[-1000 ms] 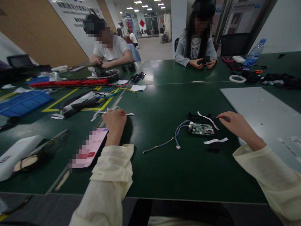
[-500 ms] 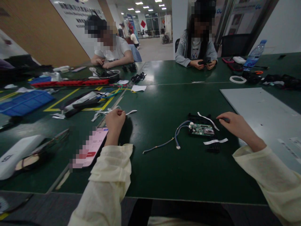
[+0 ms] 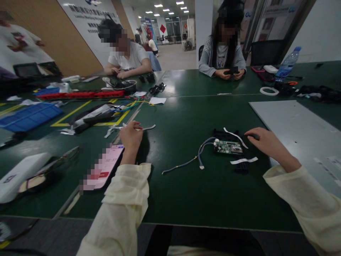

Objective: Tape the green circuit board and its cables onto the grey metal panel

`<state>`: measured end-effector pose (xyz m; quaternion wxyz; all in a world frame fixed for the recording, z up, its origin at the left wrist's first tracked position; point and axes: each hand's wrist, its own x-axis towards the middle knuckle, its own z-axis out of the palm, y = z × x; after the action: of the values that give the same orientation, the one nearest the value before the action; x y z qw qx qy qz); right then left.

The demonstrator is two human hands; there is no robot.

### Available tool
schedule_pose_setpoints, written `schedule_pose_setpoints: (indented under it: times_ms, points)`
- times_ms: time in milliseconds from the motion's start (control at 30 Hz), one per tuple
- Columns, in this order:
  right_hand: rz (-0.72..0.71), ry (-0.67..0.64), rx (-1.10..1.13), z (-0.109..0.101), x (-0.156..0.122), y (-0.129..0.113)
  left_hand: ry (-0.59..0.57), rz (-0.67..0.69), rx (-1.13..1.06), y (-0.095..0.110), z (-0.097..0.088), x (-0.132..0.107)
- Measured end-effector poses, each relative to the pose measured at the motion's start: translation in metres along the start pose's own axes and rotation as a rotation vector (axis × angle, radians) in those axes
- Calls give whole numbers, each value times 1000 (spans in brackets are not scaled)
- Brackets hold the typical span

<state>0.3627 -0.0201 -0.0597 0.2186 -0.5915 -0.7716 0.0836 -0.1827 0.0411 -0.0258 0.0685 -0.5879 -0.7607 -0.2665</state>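
My left hand (image 3: 130, 137) rests on the green table (image 3: 186, 185) with its fingers curled around a white flat ribbon strip (image 3: 146, 127), just beyond a phone (image 3: 102, 170). My right hand (image 3: 263, 142) lies on the table to the right of a small green circuit board (image 3: 228, 146), fingers curled and touching a small dark object under the fingertips. Blue and white wires (image 3: 197, 156) trail left from the board. Two white strips (image 3: 236, 135) (image 3: 243, 160) and black parts (image 3: 241, 167) lie around the board.
A grey sheet (image 3: 298, 131) covers the table at right. At left lie a white device (image 3: 18, 174), glasses (image 3: 50, 167), a blue tray (image 3: 26, 115), red racks (image 3: 80, 94) and cables. Two people sit across the table; a water bottle (image 3: 287, 62) and tape ring (image 3: 269, 90) stand far right.
My left hand has lifted slightly and shifted forward with the white strip. A person in a white shirt has come into view at far left. My right hand stays still.
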Motion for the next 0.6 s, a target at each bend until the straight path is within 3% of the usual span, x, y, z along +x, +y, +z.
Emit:
schedule_pose_setpoints:
  times_ms: [200, 600]
  points:
    - [-12, 5, 2, -1, 0, -1, 88, 16, -24, -3, 5, 1]
    - [-15, -1, -35, 0, 0, -4, 38, 47, 141, 0, 2, -2]
